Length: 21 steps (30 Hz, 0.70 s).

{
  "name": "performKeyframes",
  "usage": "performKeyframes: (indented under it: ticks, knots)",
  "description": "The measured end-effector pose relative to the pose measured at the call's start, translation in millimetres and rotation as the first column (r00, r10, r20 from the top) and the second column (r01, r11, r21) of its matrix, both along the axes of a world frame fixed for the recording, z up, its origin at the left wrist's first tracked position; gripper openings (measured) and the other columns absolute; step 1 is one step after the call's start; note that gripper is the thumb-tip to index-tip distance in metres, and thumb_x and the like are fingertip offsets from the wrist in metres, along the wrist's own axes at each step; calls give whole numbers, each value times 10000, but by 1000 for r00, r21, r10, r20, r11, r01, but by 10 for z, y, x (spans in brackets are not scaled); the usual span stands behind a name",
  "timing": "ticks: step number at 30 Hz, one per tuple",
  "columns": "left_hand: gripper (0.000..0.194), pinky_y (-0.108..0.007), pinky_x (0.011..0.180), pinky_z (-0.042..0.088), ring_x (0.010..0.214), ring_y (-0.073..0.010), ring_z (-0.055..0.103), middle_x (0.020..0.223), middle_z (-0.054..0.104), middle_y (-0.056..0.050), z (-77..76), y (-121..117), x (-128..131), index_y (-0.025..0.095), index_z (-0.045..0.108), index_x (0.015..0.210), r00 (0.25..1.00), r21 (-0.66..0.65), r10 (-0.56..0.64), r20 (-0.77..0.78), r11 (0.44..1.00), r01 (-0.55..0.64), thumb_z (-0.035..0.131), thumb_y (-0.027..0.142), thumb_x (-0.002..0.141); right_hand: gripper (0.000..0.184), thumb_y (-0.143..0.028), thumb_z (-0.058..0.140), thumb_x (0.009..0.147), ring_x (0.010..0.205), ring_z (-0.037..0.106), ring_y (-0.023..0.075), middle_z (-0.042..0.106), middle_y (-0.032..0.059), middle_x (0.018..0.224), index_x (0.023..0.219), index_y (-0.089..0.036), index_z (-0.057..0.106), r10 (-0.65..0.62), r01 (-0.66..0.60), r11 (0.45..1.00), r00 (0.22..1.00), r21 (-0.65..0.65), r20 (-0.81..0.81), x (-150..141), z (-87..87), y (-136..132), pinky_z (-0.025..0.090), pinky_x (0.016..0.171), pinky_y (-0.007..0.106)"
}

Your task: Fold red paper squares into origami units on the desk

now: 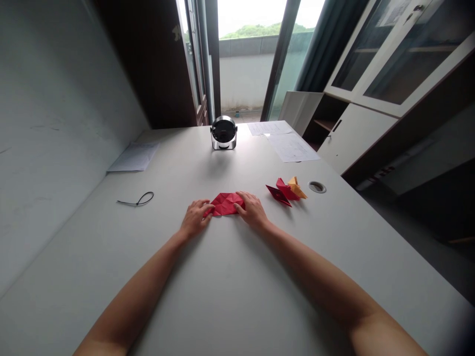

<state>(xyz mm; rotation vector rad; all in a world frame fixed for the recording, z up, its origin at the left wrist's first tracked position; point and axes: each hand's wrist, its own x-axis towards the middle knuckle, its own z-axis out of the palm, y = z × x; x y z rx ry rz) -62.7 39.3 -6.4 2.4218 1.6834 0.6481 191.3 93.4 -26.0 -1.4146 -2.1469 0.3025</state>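
Obs.: elongated, many-creased red paper sheet [224, 203] on the white laminate desk [230, 301]; left hand [195, 218] fingers clamped on its 9 o'clock end, right hand [254, 209] fingers on its 3 o'clock end. Creases made; shaping judged unfinished. Farther, toward 3 o'clock: folded red-and-yellow paper shapes [285, 190], seemingly complete.

Here's creased, matt red folded paper [224, 203] on a smooth, softly shiny white tabletop [222, 282], and there's the glossy round black device [223, 129], its silver stand [214, 144] glinting like metal!
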Motion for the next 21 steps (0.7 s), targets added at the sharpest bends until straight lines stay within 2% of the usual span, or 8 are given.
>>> performKeyframes:
  ticks: [5, 11, 17, 21]
  knots:
    - [365, -454, 1139, 347, 1311, -243, 458, 1401, 548, -41, -44, 45, -26, 317, 659, 1236, 998, -30, -66, 6, 997, 66, 563, 203, 903, 483, -378, 539, 926, 1317, 469, 299, 569, 146, 1379, 1362, -170, 537, -41, 41, 999, 997, -4, -64, 12, 2, 23, 321, 1114, 475]
    - [354, -452, 1117, 366, 1262, -251, 495, 1343, 600, -47, -17, 42, -26, 306, 689, 1194, 991, -9, -103, 87, 994, 105, 573, 169, 889, 392, -307, 574, 892, 1105, 589, 260, 671, 90, 1176, 1274, -220, 595, -4, -8, 998, 983, -64, -184, 37, 30, 33, 411, 1014, 432]
    - [346, -393, 1007, 460, 1104, -232, 579, 1159, 663, -66, -33, 44, -52, 269, 715, 1123, 967, -18, -137, 215, 989, 144, 596, 116, 836, 377, -272, 597, 870, 1108, 578, 257, 631, 93, 1229, 1245, -242, 614, 35, -43, 998, 978, -36, -204, 29, 37, 0, 431, 993, 412]
    - [331, -355, 912, 505, 990, -210, 613, 1039, 658, -66, -45, 33, -52, 247, 718, 1093, 948, -30, -144, 284, 987, 159, 582, 101, 829, 292, -241, 585, 871, 1009, 606, 234, 702, 51, 999, 1156, -246, 648, 101, -122, 991, 959, -63, -265, 29, 80, -22, 447, 950, 390]
